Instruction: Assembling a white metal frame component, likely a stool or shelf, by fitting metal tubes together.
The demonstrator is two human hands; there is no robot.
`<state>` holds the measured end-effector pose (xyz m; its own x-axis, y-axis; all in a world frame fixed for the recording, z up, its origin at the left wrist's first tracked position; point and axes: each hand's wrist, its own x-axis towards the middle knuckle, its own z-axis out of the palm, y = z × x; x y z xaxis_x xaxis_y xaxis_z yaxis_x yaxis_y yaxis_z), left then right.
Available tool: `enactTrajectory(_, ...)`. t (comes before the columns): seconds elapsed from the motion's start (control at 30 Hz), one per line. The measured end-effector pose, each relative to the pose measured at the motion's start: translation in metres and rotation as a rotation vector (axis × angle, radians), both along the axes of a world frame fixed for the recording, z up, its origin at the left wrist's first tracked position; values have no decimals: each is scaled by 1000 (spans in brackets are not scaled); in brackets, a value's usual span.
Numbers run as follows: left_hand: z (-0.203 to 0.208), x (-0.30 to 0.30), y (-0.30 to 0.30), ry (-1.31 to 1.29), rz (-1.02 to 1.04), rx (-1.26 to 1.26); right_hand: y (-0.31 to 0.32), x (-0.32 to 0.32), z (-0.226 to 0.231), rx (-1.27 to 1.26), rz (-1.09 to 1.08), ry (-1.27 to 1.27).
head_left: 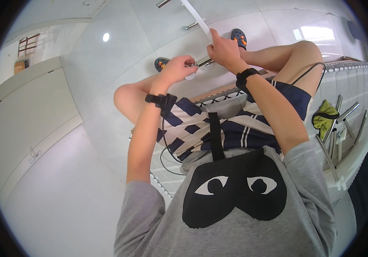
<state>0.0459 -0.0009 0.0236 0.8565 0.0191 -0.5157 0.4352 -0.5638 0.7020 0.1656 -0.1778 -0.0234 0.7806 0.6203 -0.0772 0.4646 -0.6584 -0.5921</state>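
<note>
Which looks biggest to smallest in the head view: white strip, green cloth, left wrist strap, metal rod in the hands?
1. White strip, held by the right hand.
2. Green cloth.
3. Left wrist strap, close to the cloth; it sits nearer the camera, so that order is unsure.
4. Metal rod at the left hand, mostly hidden.

the fingertips of the left hand (177, 67) curl out of sight around a small white piece (190, 76), so its shape cannot be told. beside it, the metal rod (204, 62) is mostly covered by the right hand (224, 50). above that hand, the white strip (196, 17) runs off the top edge. right of the rod, the metal tubes (342, 124) on the cushion blur together, too bent to count.
</note>
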Motion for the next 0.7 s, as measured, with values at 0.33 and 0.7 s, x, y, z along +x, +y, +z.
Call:
enactTrajectory(0.33, 4, 0, -27, -334, -140, 394, -10, 9, -6, 32, -36, -40)
enactTrajectory(0.7, 6, 5, -4, -171, -179, 271, -4, 4, -8, 20, -20, -30)
